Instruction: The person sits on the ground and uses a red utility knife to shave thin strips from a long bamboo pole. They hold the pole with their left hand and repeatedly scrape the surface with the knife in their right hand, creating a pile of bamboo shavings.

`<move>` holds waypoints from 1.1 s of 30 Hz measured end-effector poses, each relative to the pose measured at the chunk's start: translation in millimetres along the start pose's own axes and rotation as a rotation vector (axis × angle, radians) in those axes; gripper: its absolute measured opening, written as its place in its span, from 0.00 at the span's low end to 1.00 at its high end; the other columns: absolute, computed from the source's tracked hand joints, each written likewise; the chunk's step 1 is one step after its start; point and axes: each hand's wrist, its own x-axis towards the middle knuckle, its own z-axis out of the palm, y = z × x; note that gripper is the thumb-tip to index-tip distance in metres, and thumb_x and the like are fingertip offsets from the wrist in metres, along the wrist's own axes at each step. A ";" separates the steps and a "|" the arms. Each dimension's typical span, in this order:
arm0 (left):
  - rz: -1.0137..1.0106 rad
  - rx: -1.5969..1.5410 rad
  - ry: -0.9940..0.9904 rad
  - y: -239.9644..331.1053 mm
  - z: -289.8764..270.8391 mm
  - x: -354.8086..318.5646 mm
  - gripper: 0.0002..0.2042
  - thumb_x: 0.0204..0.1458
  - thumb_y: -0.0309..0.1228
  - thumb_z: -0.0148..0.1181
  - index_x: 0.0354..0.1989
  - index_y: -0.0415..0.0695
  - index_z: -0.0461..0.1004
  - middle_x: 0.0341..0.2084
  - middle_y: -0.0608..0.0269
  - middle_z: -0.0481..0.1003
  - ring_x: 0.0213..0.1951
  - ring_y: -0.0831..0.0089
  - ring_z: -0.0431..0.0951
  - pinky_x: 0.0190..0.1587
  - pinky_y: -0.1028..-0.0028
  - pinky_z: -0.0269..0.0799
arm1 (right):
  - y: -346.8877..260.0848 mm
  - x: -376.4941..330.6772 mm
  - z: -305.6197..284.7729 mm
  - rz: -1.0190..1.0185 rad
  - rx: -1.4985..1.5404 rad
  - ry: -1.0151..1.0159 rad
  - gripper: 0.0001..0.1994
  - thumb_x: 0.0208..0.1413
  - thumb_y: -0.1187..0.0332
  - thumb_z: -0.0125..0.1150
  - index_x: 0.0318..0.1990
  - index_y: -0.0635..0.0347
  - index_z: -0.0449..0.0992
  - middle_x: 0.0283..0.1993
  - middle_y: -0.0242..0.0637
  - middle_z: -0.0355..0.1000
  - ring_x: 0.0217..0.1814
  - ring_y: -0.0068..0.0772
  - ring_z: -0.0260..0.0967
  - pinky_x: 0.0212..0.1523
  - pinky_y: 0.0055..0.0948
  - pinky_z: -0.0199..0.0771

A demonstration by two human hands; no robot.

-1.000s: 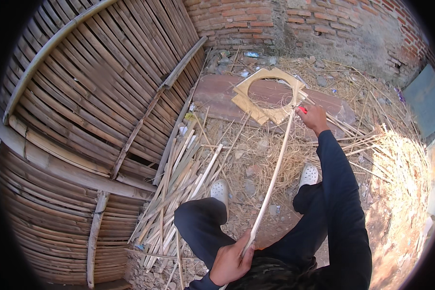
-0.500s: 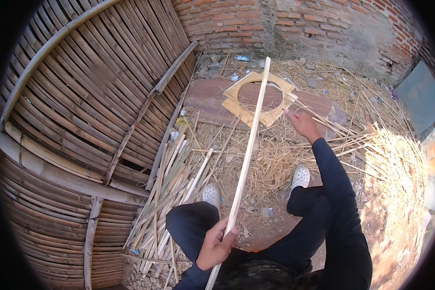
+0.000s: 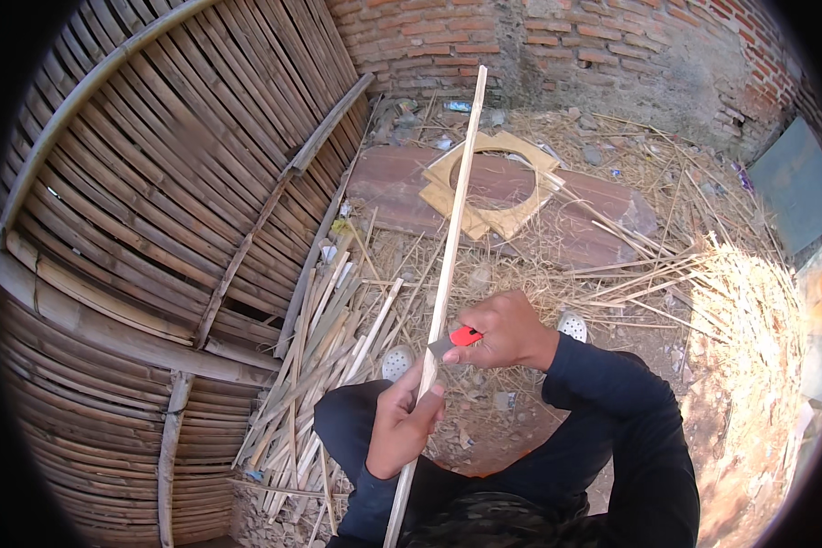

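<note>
well, the wood strip (image 3: 455, 233) slants up through the middle; i guess, from far off, it is light, a bit bendy and splintery. i'd hold it low, below the blade (image 3: 440, 347). the left grip (image 3: 405, 420) is closed around it. the right grip (image 3: 506, 331) is clamped on the red knife (image 3: 467, 335), blade against the strip. farther off lies a yellow board (image 3: 519, 218) with a round hole.

No readable text, labels, numbers or signs anywhere in view.
</note>
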 end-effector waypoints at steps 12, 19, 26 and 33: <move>0.050 0.022 0.009 6.2 8.8 -2.7 0.25 0.61 0.26 0.49 0.66 0.37 0.55 0.20 0.73 0.64 0.20 0.87 0.61 0.22 0.84 0.56 | 35.6 26.3 -2.5 0.004 -0.263 0.234 0.34 0.43 0.29 0.56 0.13 0.55 0.67 0.10 0.36 0.63 0.12 0.41 0.65 0.15 0.37 0.61; 0.031 0.012 0.030 2.0 5.7 -5.1 0.25 0.60 0.25 0.50 0.66 0.36 0.56 0.21 0.72 0.66 0.20 0.86 0.61 0.23 0.84 0.57 | 20.3 21.4 5.0 0.125 -0.143 0.119 0.30 0.47 0.33 0.56 0.14 0.53 0.74 0.10 0.37 0.66 0.13 0.40 0.67 0.15 0.37 0.63; 0.042 0.087 -0.005 -12.4 13.1 -25.2 0.24 0.60 0.24 0.50 0.66 0.38 0.57 0.23 0.73 0.66 0.22 0.87 0.61 0.24 0.84 0.58 | 100.9 28.8 -16.7 0.377 -0.239 0.202 0.34 0.51 0.34 0.49 0.15 0.59 0.71 0.11 0.45 0.63 0.16 0.51 0.66 0.18 0.44 0.62; 0.023 0.082 0.024 -14.8 11.0 -27.9 0.24 0.60 0.24 0.50 0.66 0.38 0.58 0.25 0.74 0.68 0.23 0.87 0.61 0.26 0.84 0.59 | 63.0 19.8 -6.3 0.221 -0.111 0.105 0.33 0.52 0.35 0.50 0.15 0.57 0.73 0.11 0.43 0.62 0.14 0.48 0.64 0.18 0.41 0.62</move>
